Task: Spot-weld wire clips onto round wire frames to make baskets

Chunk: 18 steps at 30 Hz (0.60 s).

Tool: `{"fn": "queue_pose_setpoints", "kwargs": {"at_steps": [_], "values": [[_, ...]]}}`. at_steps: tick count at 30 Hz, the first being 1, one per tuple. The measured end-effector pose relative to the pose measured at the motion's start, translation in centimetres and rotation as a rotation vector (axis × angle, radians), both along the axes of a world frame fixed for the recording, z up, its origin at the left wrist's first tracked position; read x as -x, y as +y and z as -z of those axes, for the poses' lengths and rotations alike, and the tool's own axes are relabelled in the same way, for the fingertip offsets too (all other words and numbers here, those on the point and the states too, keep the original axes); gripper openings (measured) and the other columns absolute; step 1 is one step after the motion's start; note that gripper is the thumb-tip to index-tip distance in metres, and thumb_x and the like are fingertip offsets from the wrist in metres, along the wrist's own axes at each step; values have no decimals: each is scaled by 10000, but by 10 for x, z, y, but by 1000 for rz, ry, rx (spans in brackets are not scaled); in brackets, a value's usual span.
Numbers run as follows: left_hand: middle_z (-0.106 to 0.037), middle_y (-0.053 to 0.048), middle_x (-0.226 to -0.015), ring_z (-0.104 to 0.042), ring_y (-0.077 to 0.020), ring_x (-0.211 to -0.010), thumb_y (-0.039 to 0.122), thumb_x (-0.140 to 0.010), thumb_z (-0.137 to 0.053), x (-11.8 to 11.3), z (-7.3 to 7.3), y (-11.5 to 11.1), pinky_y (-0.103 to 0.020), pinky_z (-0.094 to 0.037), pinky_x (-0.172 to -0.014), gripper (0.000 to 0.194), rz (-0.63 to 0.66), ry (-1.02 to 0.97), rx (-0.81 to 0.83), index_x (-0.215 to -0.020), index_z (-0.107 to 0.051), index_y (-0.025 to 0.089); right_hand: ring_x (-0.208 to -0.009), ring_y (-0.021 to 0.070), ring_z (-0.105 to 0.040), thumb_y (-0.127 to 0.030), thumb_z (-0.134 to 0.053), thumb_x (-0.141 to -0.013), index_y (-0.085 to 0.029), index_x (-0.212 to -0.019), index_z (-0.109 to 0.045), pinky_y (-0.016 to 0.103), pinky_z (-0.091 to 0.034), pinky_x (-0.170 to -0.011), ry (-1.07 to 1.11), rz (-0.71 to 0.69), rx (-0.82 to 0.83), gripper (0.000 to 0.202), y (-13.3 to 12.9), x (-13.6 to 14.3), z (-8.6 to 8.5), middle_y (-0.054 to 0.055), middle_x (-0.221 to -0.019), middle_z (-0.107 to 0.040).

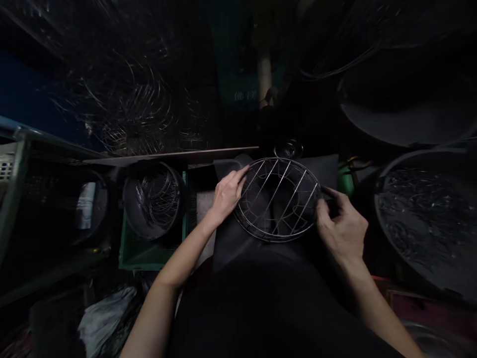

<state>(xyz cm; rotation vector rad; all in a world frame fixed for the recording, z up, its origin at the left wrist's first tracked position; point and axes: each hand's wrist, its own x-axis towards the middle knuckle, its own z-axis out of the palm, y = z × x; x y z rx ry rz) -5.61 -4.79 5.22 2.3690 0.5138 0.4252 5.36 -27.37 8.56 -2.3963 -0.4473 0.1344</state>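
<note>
A round wire rack (278,199) with several straight bars across its ring is held over a dark sheet (233,248) in front of my body. My left hand (228,193) is closed on the rack's upper left rim. On the opposite side, the thumb and fingers of my right hand (343,223) grip the right rim. A small wire coil (288,148) lies just beyond the rack's far edge.
Left of me, a dark bucket (152,199) of bent wires stands in a green crate (149,261). A large basin (428,219) of small metal pieces is at right. Wire pieces (126,109) are heaped at the upper left. A pale cloth (104,318) lies lower left.
</note>
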Motion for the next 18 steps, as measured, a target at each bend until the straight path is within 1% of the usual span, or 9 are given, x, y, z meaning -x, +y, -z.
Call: {"fn": "queue_pose_setpoints", "kwargs": {"at_steps": [2,4,6,8,10,13,14,16,18], "values": [[-676,-79,-1086,-650,-178,-1018,297,-990,-392,-1,7,3,-303,-519,-937,364,34,29,-23,-1294,-560,187,-650,172,-562,-394,-492,-860,-123,-1212,-633,365,-506,-733,13,0,13,467,-3,5,3,115,-915,-666],[-656,-70,-1048,-638,-168,-992,311,-990,-399,0,11,6,-292,-513,-921,372,62,51,-11,-1313,-546,197,-641,164,-548,-401,-499,-856,-132,-1203,-623,366,-499,-733,40,-1,26,456,-7,11,5,93,-886,-651],[-632,-58,-1000,-629,-159,-934,333,-982,-423,2,16,9,-284,-515,-888,382,73,65,20,-1326,-540,215,-629,153,-529,-427,-517,-852,-149,-1192,-611,353,-494,-707,87,6,19,449,-12,14,9,73,-865,-631],[-625,-52,-997,-621,-158,-914,354,-971,-453,4,21,12,-291,-511,-890,395,86,75,76,-1340,-531,238,-622,147,-519,-469,-557,-835,-170,-1213,-582,325,-487,-647,165,24,-29,483,-18,14,17,58,-860,-617],[-638,-55,-1086,-620,-170,-989,365,-964,-470,7,29,14,-315,-490,-953,407,91,71,163,-1354,-515,259,-620,148,-519,-511,-599,-807,-188,-1251,-544,301,-475,-589,268,26,-98,552,-23,11,26,47,-849,-612],[-613,-54,-1278,-587,-189,-1166,373,-969,-455,9,41,15,-341,-439,-1052,447,47,56,320,-1402,-450,265,-618,151,-532,-569,-636,-772,-194,-1260,-524,281,-463,-548,441,-21,-168,625,-25,6,36,36,-807,-612],[-597,-55,-1321,-570,-193,-1208,379,-970,-449,10,44,16,-342,-430,-1067,458,31,55,368,-1411,-437,256,-612,149,-534,-593,-630,-771,-190,-1237,-536,276,-459,-540,494,-42,-177,623,-24,5,36,35,-790,-610],[-580,-59,-1361,-549,-200,-1255,399,-967,-444,10,47,19,-339,-424,-1082,458,22,42,453,-1392,-463,228,-574,138,-523,-647,-592,-781,-173,-1157,-574,262,-443,-512,597,-90,-176,605,-20,5,29,32,-737,-600],[-587,-59,-1358,-555,-207,-1255,429,-956,-454,11,43,24,-339,-439,-1074,444,30,19,498,-1340,-521,217,-516,128,-495,-683,-539,-801,-158,-1073,-600,252,-419,-476,666,-153,-163,595,-15,3,16,18,-648,-569]]}}
